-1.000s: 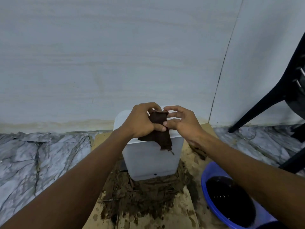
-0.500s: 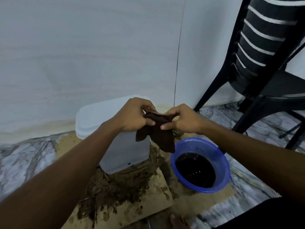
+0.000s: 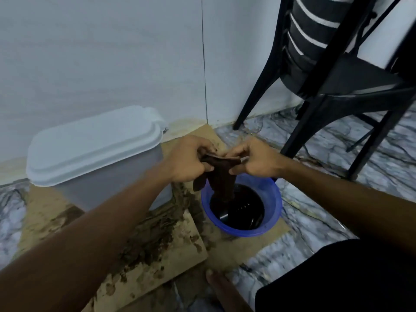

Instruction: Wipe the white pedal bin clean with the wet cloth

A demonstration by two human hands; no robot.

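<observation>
The white pedal bin (image 3: 94, 152) stands with its lid shut at the left, against the wall, on dirty cardboard. A dark brown wet cloth (image 3: 221, 179) hangs from both hands. My left hand (image 3: 189, 161) pinches its left top corner and my right hand (image 3: 254, 159) pinches the right top corner. The cloth's lower end dips into the dark water of a blue basin (image 3: 275, 199) to the right of the bin. Both hands are to the right of the bin and apart from it.
Cardboard sheets (image 3: 157, 264) smeared with brown mud lie under the bin and basin on a marbled floor (image 3: 315, 224). A black plastic chair (image 3: 337, 70) stands at the right, close to the basin. My bare foot (image 3: 221, 287) rests at the cardboard's near edge.
Both hands carried the cloth from in front of the bin rightward and down over the blue basin, where its end now dips into the water. The view turned right, showing the chair.
</observation>
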